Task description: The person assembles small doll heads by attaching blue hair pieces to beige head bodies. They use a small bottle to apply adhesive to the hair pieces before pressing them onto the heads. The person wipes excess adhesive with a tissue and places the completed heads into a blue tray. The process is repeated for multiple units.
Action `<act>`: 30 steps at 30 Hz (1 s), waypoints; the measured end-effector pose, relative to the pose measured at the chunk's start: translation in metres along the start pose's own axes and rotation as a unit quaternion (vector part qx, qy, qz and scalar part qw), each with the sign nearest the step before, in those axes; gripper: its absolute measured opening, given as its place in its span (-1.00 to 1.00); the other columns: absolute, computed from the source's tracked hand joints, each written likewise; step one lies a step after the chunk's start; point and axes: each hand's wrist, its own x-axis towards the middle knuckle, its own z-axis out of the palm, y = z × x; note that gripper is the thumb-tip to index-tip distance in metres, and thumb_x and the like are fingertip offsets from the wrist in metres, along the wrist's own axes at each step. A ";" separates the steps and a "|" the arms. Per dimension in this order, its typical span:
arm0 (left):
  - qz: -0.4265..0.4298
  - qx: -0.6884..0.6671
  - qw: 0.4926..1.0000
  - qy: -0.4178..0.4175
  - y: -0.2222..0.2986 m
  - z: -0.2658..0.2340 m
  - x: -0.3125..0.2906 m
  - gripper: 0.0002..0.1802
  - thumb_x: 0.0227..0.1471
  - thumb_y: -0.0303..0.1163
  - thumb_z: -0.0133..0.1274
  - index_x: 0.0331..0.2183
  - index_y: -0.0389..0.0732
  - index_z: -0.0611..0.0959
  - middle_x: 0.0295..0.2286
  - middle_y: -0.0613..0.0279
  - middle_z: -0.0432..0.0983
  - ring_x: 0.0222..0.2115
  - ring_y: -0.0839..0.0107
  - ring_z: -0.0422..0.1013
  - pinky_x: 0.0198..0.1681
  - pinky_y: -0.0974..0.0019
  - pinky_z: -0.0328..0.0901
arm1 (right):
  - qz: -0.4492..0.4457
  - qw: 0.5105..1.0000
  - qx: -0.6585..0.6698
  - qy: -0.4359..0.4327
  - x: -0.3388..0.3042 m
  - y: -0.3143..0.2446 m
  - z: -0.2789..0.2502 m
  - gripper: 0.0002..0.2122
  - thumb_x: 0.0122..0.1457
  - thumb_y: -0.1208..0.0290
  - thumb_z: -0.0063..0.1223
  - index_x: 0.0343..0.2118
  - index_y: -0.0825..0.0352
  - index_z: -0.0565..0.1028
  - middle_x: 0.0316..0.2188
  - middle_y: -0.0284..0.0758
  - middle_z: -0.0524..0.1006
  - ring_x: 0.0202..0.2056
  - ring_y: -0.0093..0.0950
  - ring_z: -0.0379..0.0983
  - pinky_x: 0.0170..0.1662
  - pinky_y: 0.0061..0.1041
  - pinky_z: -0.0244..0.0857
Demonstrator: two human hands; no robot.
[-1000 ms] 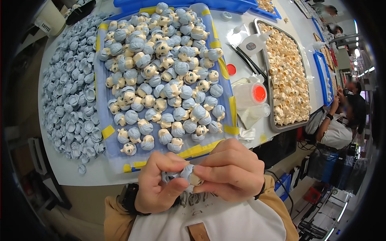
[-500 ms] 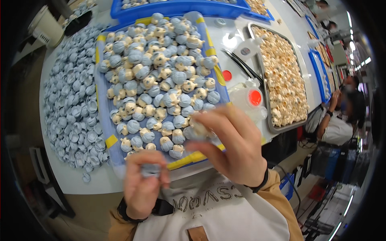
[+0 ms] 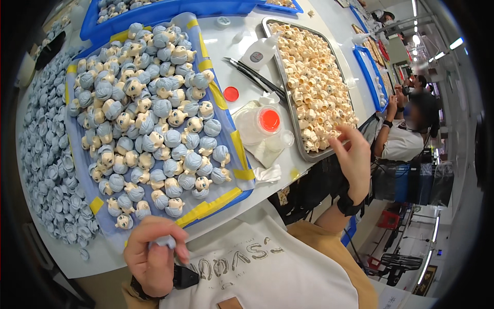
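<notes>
"What is stored where?"
"The blue-lined tray [image 3: 239,159] is filled with doll heads [image 3: 176,118]; the metal tray [image 3: 315,156], with cream face parts [image 3: 319,92]."
"What is gripped?"
"The right hand [image 3: 355,157] is positioned at the metal tray's near end; its hold cannot be determined. By the left hand [image 3: 154,257], a grey-blue hair piece [image 3: 163,241] is pinched."

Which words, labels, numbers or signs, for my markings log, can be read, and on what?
White garment: large dark lettering, worn-looking; wording withheld.
White squeeze bottle: round label, print too small to read.
White sheet, lower right: dark characters; wording withheld.
Dark plaque above it: gold marks, too small to read.
</notes>
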 end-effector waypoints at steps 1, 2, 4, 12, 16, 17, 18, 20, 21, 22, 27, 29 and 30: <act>-0.025 0.006 0.999 -0.028 0.004 0.000 0.000 -0.73 0.02 -0.43 -0.19 -0.21 -0.35 0.37 -0.41 -0.02 0.37 -0.62 0.51 0.29 -0.59 0.50 0.24 | -0.023 1.000 -0.012 -0.010 -0.002 0.011 0.008 -0.77 -0.10 0.43 0.14 -0.33 0.35 0.49 -0.59 -0.26 0.43 -0.61 -0.49 0.36 -0.50 -0.54 0.23; -0.048 0.032 0.998 -0.031 0.007 0.002 0.001 -0.72 0.03 -0.46 -0.22 -0.19 -0.36 0.36 -0.48 0.06 0.41 -0.65 0.54 0.27 -0.58 0.51 0.22 | -0.032 0.999 0.036 -0.003 -0.002 0.016 0.018 -0.79 -0.13 0.46 0.15 -0.37 0.38 0.48 -0.56 -0.25 0.45 -0.61 -0.48 0.35 -0.49 -0.53 0.24; -0.061 0.009 0.998 -0.029 0.008 0.006 0.002 -0.73 0.04 -0.42 -0.18 -0.21 -0.36 0.39 -0.48 0.08 0.40 -0.65 0.57 0.25 -0.58 0.53 0.21 | -0.029 0.998 0.059 0.018 0.000 0.015 0.023 -0.80 -0.14 0.48 0.15 -0.40 0.39 0.47 -0.54 -0.26 0.46 -0.60 -0.48 0.35 -0.49 -0.53 0.23; -0.106 0.038 0.991 -0.079 0.006 0.012 0.008 -0.69 -0.01 -0.22 0.04 -0.35 -0.29 0.48 -0.53 0.25 0.36 -0.64 0.61 0.21 -0.60 0.58 0.07 | -0.303 0.863 0.384 -0.124 -0.033 -0.083 -0.010 -0.86 -0.12 0.56 0.05 -0.44 0.38 0.41 -0.40 -0.20 0.49 -0.44 -0.40 0.43 -0.43 -0.51 0.29; -0.012 0.128 0.973 -0.190 0.000 0.009 0.015 -0.54 -0.35 -0.26 0.35 -0.42 -0.22 0.46 -0.55 0.33 0.38 -0.61 0.60 0.26 -0.60 0.54 0.10 | -0.513 0.728 0.430 -0.146 -0.050 -0.143 0.021 -0.84 -0.11 0.54 0.00 -0.40 0.40 0.40 -0.41 -0.22 0.41 -0.47 -0.40 0.37 -0.47 -0.52 0.26; -0.025 0.138 0.972 -0.187 0.001 0.009 0.015 -0.55 -0.36 -0.29 0.35 -0.42 -0.22 0.46 -0.55 0.32 0.38 -0.60 0.59 0.27 -0.60 0.53 0.11 | -0.519 0.729 0.421 -0.147 -0.051 -0.149 0.022 -0.81 -0.12 0.56 0.01 -0.37 0.41 0.43 -0.41 -0.22 0.42 -0.49 -0.43 0.37 -0.50 -0.55 0.24; -0.038 0.149 0.972 -0.179 0.001 0.009 0.009 -0.55 -0.36 -0.32 0.35 -0.41 -0.22 0.46 -0.56 0.32 0.38 -0.60 0.57 0.28 -0.59 0.51 0.13 | -0.527 0.727 0.414 -0.149 -0.052 -0.152 0.023 -0.79 -0.12 0.57 0.03 -0.34 0.42 0.47 -0.41 -0.23 0.42 -0.51 -0.46 0.36 -0.53 -0.58 0.23; -0.027 0.156 0.970 -0.186 0.001 0.006 0.008 -0.59 -0.32 -0.36 0.31 -0.40 -0.26 0.46 -0.56 0.27 0.42 -0.58 0.50 0.32 -0.57 0.48 0.17 | -0.533 0.713 0.434 -0.140 -0.051 -0.153 0.026 -0.77 -0.14 0.57 0.04 -0.32 0.42 0.48 -0.40 -0.25 0.42 -0.51 -0.47 0.35 -0.52 -0.58 0.21; -0.019 0.136 0.970 -0.199 -0.001 0.005 0.008 -0.60 -0.29 -0.35 0.28 -0.39 -0.28 0.46 -0.55 0.25 0.43 -0.58 0.48 0.32 -0.56 0.47 0.17 | -0.534 0.707 0.443 -0.139 -0.052 -0.153 0.028 -0.76 -0.15 0.56 0.05 -0.32 0.42 0.49 -0.40 -0.26 0.41 -0.51 -0.48 0.34 -0.52 -0.58 0.21; -0.010 0.115 0.971 -0.211 -0.004 0.004 0.007 -0.62 -0.26 -0.35 0.26 -0.38 -0.30 0.46 -0.54 0.24 0.43 -0.58 0.46 0.32 -0.55 0.45 0.18 | -0.527 0.707 0.452 -0.137 -0.052 -0.154 0.028 -0.75 -0.15 0.56 0.06 -0.32 0.42 0.50 -0.40 -0.27 0.41 -0.50 -0.48 0.34 -0.52 -0.58 0.21; 0.042 0.070 0.973 -0.214 -0.007 0.003 0.012 -0.65 -0.11 -0.28 0.11 -0.35 -0.37 0.46 -0.50 0.16 0.45 -0.58 0.42 0.30 -0.53 0.42 0.18 | -0.499 0.728 0.463 -0.083 -0.052 -0.155 0.030 -0.77 -0.15 0.55 0.09 -0.34 0.41 0.54 -0.44 -0.33 0.43 -0.49 -0.51 0.35 -0.48 -0.59 0.22; 0.068 0.085 0.968 -0.226 -0.010 0.002 0.016 -0.65 -0.04 -0.24 0.02 -0.35 -0.38 0.46 -0.51 0.16 0.44 -0.59 0.44 0.28 -0.52 0.42 0.17 | -0.485 0.737 0.466 -0.065 -0.054 -0.157 0.034 -0.79 -0.14 0.57 0.09 -0.35 0.41 0.54 -0.47 -0.34 0.44 -0.48 -0.51 0.35 -0.47 -0.61 0.22; 0.045 0.062 0.973 -0.216 -0.010 0.001 0.014 -0.63 -0.01 -0.23 -0.03 -0.34 -0.40 0.45 -0.51 0.16 0.43 -0.59 0.45 0.27 -0.52 0.42 0.16 | -0.479 0.740 0.468 -0.057 -0.055 -0.158 0.036 -0.80 -0.14 0.57 0.09 -0.36 0.41 0.54 -0.48 -0.34 0.45 -0.48 -0.51 0.35 -0.46 -0.61 0.22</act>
